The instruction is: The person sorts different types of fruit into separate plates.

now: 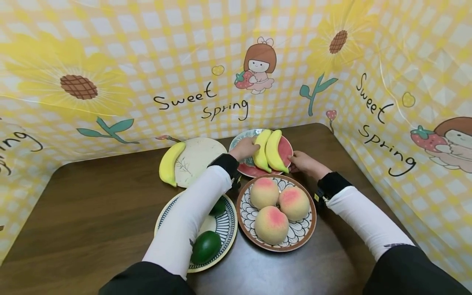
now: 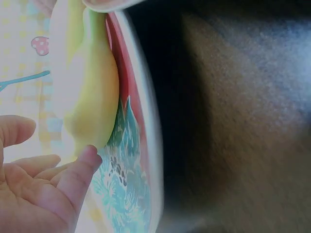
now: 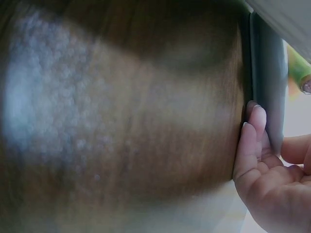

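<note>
Two yellow bananas [image 1: 262,150] lie side by side on a red plate [image 1: 287,146] with a teal leaf pattern at the back of the table. My left hand [image 1: 244,149] is over this plate's left part, its fingertips at the left banana. In the left wrist view, the left hand [image 2: 43,184] has its thumb and fingers apart near the end of a banana [image 2: 95,92]. At the plate's right rim, my right hand [image 1: 307,164] grips the edge. The right wrist view shows the right hand [image 3: 272,170] with fingers under the plate [image 3: 269,82] and thumb above.
A brown-rimmed plate [image 1: 314,213] with three peaches [image 1: 271,225] stands just in front. Left of it, a blue-patterned plate [image 1: 234,229] holds dark green fruit [image 1: 206,247], partly hidden by my left sleeve. A pale plate [image 1: 204,147] with one banana [image 1: 169,164] sits behind. Patterned cloth [image 1: 177,61] walls the table.
</note>
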Available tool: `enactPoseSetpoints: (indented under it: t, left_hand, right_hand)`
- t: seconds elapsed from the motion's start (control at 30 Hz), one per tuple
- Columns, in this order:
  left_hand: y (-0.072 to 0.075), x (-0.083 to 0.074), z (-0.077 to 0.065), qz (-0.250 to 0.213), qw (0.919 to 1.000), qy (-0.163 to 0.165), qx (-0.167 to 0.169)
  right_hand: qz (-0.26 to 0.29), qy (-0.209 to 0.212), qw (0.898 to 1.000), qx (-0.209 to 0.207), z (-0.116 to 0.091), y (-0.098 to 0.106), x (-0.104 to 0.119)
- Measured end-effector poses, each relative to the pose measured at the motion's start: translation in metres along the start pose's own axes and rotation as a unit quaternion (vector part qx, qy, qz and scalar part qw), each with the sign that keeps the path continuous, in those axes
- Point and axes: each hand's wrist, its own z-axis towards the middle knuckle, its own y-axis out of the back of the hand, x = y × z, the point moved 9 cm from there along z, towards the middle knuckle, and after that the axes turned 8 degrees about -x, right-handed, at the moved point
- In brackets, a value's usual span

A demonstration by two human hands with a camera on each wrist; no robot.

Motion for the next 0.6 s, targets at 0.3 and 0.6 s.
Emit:
enactPoseSetpoints:
  t: [0.3, 0.6]
  left_hand:
    - [0.053, 0.007, -0.025, -0.106, 0.994, 0.026, -0.003]
    - [0.154, 0.096, -0.07, -0.134, 0.9843, 0.105, -0.044]
  right_hand:
    - [0.004, -0.001, 1.0, -0.002, -0.004, -0.002, 0.001]
    - [0.001, 0.006, 1.0, 0.005, -0.009, -0.003, 0.006]
